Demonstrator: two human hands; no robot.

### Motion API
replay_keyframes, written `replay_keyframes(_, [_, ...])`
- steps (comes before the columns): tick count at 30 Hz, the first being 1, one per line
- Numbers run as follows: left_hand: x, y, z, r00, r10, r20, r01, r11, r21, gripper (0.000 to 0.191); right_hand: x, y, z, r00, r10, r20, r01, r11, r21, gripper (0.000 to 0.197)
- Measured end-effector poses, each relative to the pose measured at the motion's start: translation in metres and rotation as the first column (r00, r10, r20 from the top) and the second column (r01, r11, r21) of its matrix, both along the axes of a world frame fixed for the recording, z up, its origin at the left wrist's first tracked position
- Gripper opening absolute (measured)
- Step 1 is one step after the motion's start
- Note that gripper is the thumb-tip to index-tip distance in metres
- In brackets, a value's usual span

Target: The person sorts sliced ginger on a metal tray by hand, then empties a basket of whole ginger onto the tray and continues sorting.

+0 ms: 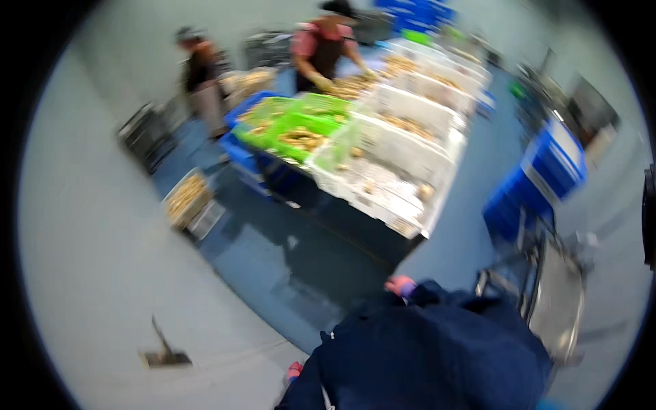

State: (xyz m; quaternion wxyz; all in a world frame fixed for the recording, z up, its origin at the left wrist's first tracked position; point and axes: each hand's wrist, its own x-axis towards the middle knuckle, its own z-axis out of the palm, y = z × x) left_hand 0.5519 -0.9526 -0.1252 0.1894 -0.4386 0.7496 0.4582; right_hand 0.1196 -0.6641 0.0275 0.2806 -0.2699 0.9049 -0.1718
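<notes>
The view is blurred by motion. At the bottom edge, my left hand (293, 370), in a pinkish-red glove, shows only in part beside my navy jacket (410, 353). Farther up, my right hand (400, 285), in a similar glove, hangs near the front corner of a long table; neither hand's grip can be made out. On that table the nearest white plastic crate (333, 180) holds a few tan, lumpy pieces of produce (425, 191). Bright green plastic baskets (288, 148) beside it carry more such pieces.
Across the table a person (324, 56) wearing gloves handles produce; another person (205, 82) stands farther left. A crate of produce (187, 197) sits on the blue floor (246, 261) by the wall. Blue bins (533, 174) and a metal-framed cart (556, 297) stand at right.
</notes>
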Motion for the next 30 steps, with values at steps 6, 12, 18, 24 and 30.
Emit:
replay_keyframes(6, [-0.087,-0.086,0.011,0.999,-0.027,-0.03,0.029,0.997,0.071,0.024,-0.019,-0.087,0.045,0.994,-0.041,0.102,0.046,0.998,-0.049,0.031])
replay_keyframes(12, [-0.164,-0.141,0.014,0.994,-0.09,-0.056,0.097,0.983,0.153,0.024,-0.014,-0.06,0.036,0.911,-0.378,0.166,0.38,0.925,0.026,0.03])
replay_keyframes(18, [-0.246,-0.187,-0.002,0.957,-0.285,-0.045,0.289,0.938,0.193,0.023,0.055,0.019,0.058,0.648,-0.75,0.133,0.756,0.655,0.015,0.03])
replay_keyframes(24, [-0.327,-0.196,-0.02,0.69,-0.717,-0.097,0.724,0.682,0.104,0.023,0.153,0.078,0.066,0.284,-0.956,0.076,0.954,0.289,0.077,0.03])
replay_keyframes(30, [-0.429,-0.087,0.0,0.187,-0.818,-0.544,0.982,0.169,0.083,0.027,0.198,0.127,0.051,-0.06,-0.997,0.047,0.997,-0.058,0.051,0.027])
